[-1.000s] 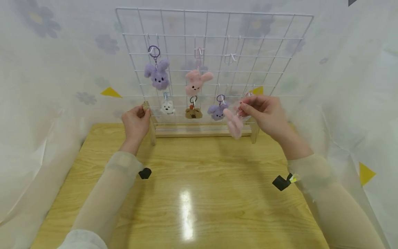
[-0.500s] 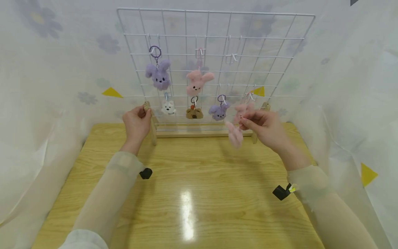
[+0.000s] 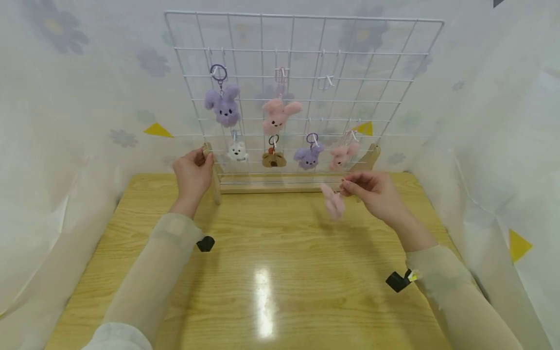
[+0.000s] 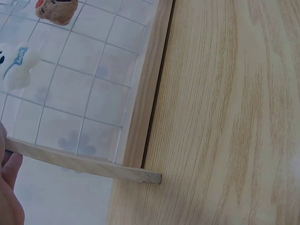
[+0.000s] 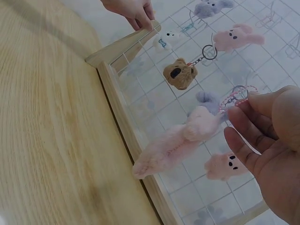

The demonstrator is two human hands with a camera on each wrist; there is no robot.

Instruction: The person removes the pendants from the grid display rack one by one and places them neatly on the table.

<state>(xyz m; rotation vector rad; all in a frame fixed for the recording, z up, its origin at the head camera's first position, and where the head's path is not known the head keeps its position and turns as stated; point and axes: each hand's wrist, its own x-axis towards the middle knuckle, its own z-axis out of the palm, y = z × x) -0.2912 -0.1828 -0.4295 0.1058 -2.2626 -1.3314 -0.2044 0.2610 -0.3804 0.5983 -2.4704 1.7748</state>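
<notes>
Dangling the pink plush keychain (image 3: 333, 201), your right hand (image 3: 379, 198) pinches its cord loop (image 5: 226, 101) before the wire rack (image 3: 271, 188)'s lower right; your left hand (image 3: 194, 176) grips the wooden side post (image 4: 84, 163).

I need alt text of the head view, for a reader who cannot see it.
A right hand holds a pink plush keychain in front of a white wire rack hung with six animal charms; the left hand grips the rack's wooden stand.
</notes>
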